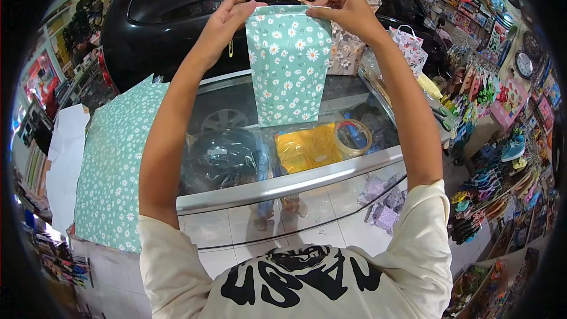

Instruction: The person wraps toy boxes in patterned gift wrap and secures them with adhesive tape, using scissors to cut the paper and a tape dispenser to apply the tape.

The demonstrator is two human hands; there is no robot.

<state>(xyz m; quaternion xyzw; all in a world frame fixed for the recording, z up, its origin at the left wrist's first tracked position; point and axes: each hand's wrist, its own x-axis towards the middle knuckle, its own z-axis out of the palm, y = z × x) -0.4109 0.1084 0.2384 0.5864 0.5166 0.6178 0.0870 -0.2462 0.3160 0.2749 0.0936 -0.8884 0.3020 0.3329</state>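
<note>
A green paper bag (288, 65) with a white daisy print stands upright on the glass-topped display case. At its top left corner is my left hand (227, 20), fingers stretched out and apart, with the thumb along the bag's edge. My right hand (345, 12) pinches the top right of the rim between thumb and fingers. Right behind the bag stands a pleated fan-shaped wrapping (348, 47) in beige-brown floral paper, partly covered by my right hand and the bag.
The glass case (236, 103) bears a roll of tape (353, 137) and a yellow plastic packet (308, 146). Daisy paper (118, 165) lies at left. Behind stands a black car (171, 18); a patterned gift bag (409, 50) and hanging goods (472, 88) are at right.
</note>
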